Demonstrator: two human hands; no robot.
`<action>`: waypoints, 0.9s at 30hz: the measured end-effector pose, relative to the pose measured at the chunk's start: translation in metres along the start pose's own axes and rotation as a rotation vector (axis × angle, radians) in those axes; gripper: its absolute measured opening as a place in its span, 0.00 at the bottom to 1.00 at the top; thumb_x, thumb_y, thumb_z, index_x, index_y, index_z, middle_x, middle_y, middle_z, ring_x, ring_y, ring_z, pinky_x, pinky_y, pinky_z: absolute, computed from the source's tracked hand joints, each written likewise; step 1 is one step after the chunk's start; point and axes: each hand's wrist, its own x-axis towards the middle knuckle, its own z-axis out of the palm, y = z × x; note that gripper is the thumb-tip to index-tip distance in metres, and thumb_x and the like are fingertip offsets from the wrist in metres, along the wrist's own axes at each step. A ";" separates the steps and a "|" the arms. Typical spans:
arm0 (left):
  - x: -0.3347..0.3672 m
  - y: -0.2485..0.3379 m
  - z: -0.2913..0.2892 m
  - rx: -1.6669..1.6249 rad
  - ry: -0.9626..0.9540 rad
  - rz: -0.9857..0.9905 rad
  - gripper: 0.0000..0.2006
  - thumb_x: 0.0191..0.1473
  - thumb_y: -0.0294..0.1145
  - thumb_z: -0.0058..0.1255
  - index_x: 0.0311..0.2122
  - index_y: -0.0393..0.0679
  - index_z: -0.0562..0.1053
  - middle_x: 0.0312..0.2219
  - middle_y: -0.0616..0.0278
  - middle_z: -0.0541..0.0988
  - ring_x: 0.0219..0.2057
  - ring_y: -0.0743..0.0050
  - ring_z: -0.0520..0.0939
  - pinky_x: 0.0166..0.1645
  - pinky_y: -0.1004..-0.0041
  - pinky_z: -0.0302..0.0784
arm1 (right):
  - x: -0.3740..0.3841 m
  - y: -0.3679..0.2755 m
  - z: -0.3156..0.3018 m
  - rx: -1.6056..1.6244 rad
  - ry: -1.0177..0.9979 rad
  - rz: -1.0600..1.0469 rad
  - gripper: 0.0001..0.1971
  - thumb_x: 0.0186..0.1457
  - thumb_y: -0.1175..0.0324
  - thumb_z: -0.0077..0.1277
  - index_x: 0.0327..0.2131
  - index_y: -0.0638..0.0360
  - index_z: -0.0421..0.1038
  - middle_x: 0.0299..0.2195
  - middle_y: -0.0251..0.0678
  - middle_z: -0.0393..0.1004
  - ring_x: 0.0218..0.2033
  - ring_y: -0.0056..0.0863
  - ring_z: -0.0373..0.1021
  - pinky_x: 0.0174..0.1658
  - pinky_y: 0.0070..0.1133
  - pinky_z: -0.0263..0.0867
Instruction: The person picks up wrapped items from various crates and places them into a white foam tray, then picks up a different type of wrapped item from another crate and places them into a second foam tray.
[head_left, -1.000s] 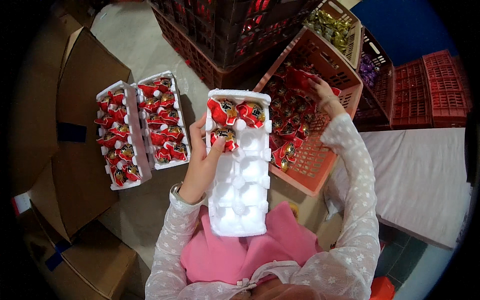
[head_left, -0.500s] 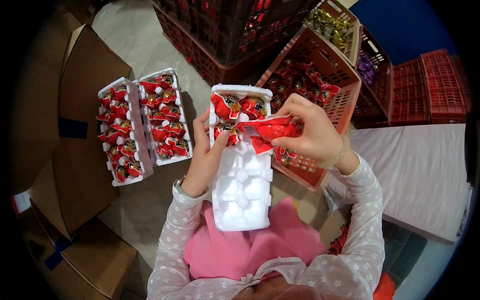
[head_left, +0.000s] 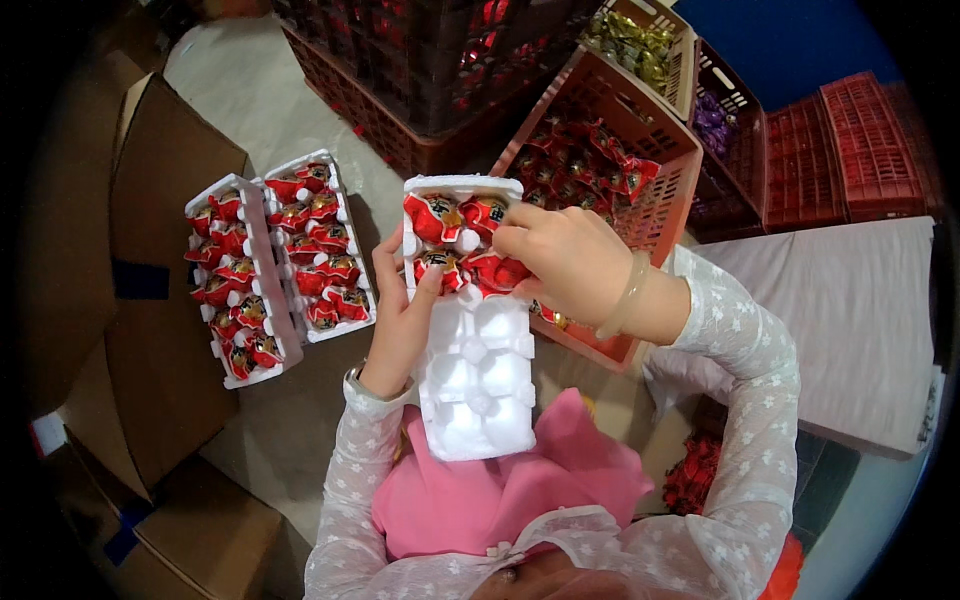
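Note:
A white foam tray (head_left: 482,400) with round hollows lies over my lap, its long side pointing away from me. Red packets (head_left: 435,216) with gold and dark print fill its far hollows, while the near hollows are bare white. Along the tray's left side, my left hand (head_left: 397,325) grips the rim, its thumb over the second-row left packet. My right hand (head_left: 580,265) is closed on a red packet (head_left: 490,270), pressed into the second-row right hollow. Its fingers partly cover this packet and the one beyond.
Two filled foam trays (head_left: 290,355) stand on the floor at left, beside cardboard boxes (head_left: 175,270). An orange crate (head_left: 665,170) of red packets sits at right, with crates of gold (head_left: 630,40) and purple packets (head_left: 715,125) behind. Dark stacked crates (head_left: 400,130) rise ahead; a pale covered surface (head_left: 830,320) is at right.
My right hand has lowered the red packet from above the tray into the second-row right hollow and turned over it. My left hand keeps its grip on the tray.

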 end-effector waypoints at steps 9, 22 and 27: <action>-0.002 -0.002 0.001 0.019 0.001 0.004 0.26 0.60 0.27 0.43 0.60 0.40 0.50 0.42 0.60 0.66 0.42 0.79 0.71 0.47 0.78 0.71 | 0.015 -0.017 0.029 -0.138 -0.005 0.017 0.03 0.41 0.71 0.55 0.22 0.58 0.76 0.26 0.41 0.75 0.29 0.36 0.76 0.29 0.30 0.71; -0.002 0.000 0.002 -0.044 0.027 0.008 0.29 0.59 0.30 0.45 0.62 0.43 0.48 0.47 0.54 0.65 0.46 0.73 0.69 0.51 0.75 0.68 | -0.014 0.024 0.033 0.662 0.340 0.172 0.12 0.49 0.62 0.57 0.36 0.57 0.76 0.27 0.36 0.78 0.26 0.31 0.75 0.28 0.24 0.69; -0.002 -0.001 0.002 0.054 0.028 0.002 0.30 0.59 0.31 0.45 0.62 0.42 0.47 0.47 0.55 0.64 0.47 0.74 0.69 0.53 0.74 0.64 | -0.009 0.181 0.056 0.043 0.538 0.707 0.17 0.51 0.63 0.48 0.42 0.60 0.72 0.34 0.47 0.77 0.35 0.48 0.73 0.38 0.34 0.69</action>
